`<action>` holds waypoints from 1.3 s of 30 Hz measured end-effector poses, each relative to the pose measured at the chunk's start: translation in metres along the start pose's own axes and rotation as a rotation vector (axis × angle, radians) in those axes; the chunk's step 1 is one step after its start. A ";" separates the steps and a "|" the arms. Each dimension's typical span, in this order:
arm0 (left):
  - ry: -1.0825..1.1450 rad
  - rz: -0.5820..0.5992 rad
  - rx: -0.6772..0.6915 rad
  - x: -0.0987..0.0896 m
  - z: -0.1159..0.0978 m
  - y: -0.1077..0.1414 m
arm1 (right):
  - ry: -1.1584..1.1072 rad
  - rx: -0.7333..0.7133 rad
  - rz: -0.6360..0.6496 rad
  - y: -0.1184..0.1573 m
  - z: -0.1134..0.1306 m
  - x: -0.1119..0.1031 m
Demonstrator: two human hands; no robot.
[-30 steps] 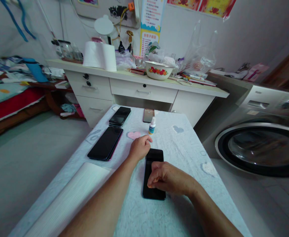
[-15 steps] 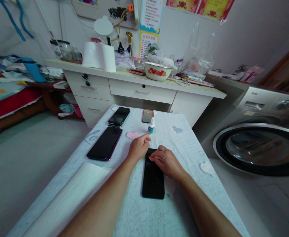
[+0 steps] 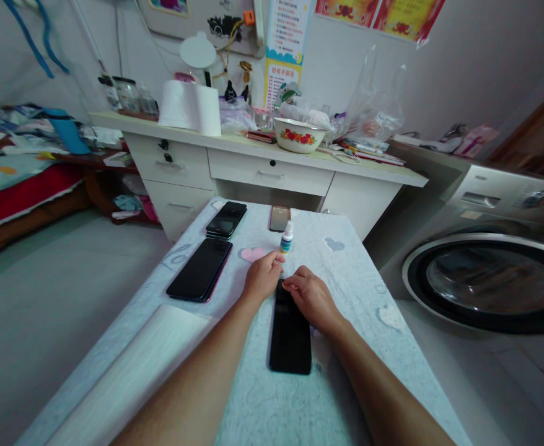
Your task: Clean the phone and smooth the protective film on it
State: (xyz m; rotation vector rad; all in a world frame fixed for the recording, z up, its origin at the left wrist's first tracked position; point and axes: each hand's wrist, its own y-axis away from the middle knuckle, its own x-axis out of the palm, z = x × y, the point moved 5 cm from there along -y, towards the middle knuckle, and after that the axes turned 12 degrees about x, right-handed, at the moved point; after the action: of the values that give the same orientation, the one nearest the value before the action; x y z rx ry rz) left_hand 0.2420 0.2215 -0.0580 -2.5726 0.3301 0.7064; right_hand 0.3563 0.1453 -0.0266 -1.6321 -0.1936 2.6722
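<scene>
A black smartphone (image 3: 290,337) lies face up on the cloth-covered table, its long side pointing away from me. My right hand (image 3: 311,297) is over its far end, fingers pinched on a small orange piece (image 3: 284,285) that is mostly hidden and pressed to the screen. Beside the phone's far left corner rests my left hand (image 3: 263,275), fingers curled in; what they hold, if anything, is hidden. Just beyond the hands stands a small white spray bottle (image 3: 286,238) with a blue and yellow label.
To the left lie a large dark phone (image 3: 200,271) and a stack of phones (image 3: 226,218). Another phone (image 3: 280,218) is at the table's far edge. A white ribbed roll (image 3: 137,365) lies near my left forearm. A white desk (image 3: 267,170) and a washing machine (image 3: 486,248) stand beyond.
My right hand has slid slightly away from me, toward the phone's far end, and less of the orange piece shows. My left hand stays in place beside the phone.
</scene>
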 end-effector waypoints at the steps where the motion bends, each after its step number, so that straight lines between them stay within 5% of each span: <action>1: -0.002 0.003 -0.003 0.000 0.000 0.000 | -0.009 -0.032 0.029 0.002 0.003 0.000; 17: -0.001 -0.009 0.008 -0.001 -0.001 0.000 | -0.218 -0.312 0.445 0.046 0.046 -0.003; 27: 0.012 -0.087 -0.036 -0.006 0.001 -0.001 | -0.034 -0.164 0.157 0.009 0.024 0.007; 39: 0.027 -0.092 -0.016 -0.006 0.003 -0.002 | 0.142 -0.024 0.049 -0.024 0.016 0.008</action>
State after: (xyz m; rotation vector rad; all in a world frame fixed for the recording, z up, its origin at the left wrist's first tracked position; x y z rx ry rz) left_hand 0.2360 0.2250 -0.0567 -2.5959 0.2133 0.6438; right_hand 0.3368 0.1676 -0.0235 -1.8483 -0.1868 2.5841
